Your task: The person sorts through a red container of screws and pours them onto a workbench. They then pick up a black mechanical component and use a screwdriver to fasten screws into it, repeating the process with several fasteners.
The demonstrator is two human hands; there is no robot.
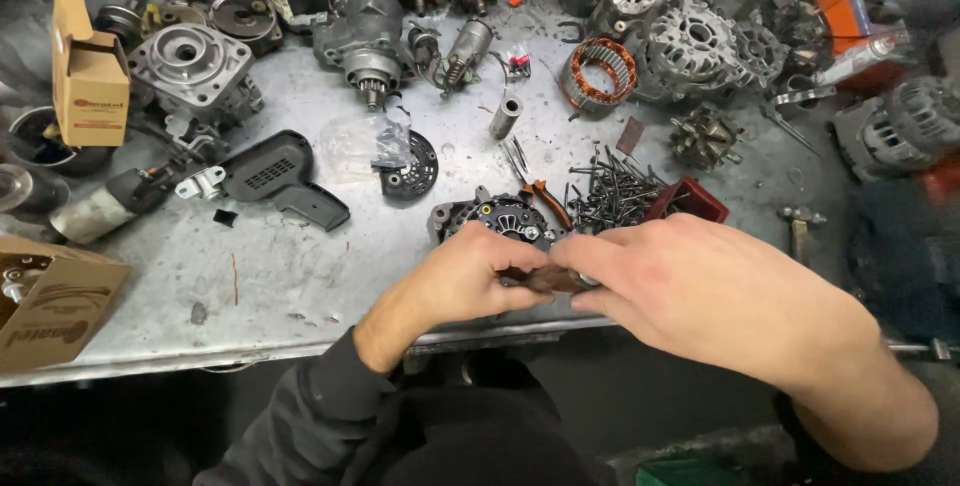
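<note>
Metal workbench (300, 276): bearing scattered motor parts. Left hand (462, 276) and right hand (690, 286): meeting above the near edge, fingers closing together on a small dark brown part (545, 279), mostly hidden. Judgement: keeping it pinched over the bench guards against dropping it.

Packages: brown printed carton (50, 306) lying at the near left; smaller open tan box (88, 76) standing upright at the far left, red label facing out.

Grey metal workbench (330, 276), scratched. Small open cardboard box (90, 76), upright, far left. Black plastic cover (285, 181), left of centre. Copper-wound stator (597, 74), far side. Heap of dark screws (612, 196) just beside a red tray (690, 201). Metal sleeve (506, 117), centre.
</note>
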